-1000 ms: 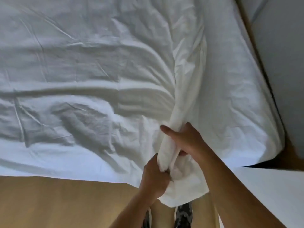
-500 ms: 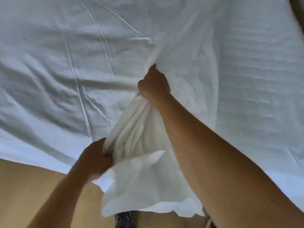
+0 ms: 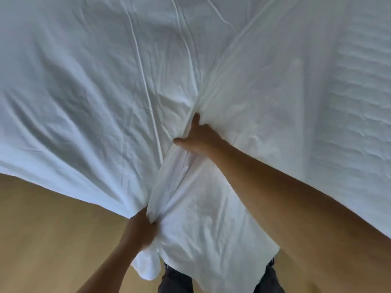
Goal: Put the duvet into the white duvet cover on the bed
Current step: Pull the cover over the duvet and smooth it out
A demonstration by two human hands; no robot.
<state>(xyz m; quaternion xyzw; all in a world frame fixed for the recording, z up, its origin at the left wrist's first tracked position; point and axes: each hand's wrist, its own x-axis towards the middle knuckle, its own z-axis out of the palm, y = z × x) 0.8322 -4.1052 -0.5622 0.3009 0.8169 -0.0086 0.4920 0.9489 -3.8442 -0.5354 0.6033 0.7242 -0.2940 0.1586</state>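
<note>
The white duvet cover (image 3: 95,85) lies wrinkled across the bed and fills most of the view. Its near edge hangs toward me in a loose flap (image 3: 211,229). My left hand (image 3: 141,227) grips a bunched strip of the cover at that near edge. Further onto the bed, my right hand (image 3: 196,136) pushes into a fold of the cover, thumb spread left and one finger straight; its other fingers are hidden under the cloth. A ribbed, quilted white surface (image 3: 359,98) shows at the right; I cannot tell whether it is the duvet.
Light wooden floor (image 3: 42,229) runs along the bed's near side at lower left. My legs in dark trousers (image 3: 175,280) stand at the bottom edge, partly behind the hanging flap.
My right hand went from the bunch near my left hand out onto the bed, and its fist has spread. My left hand keeps its grip on the edge. The view has shifted over the bed.
</note>
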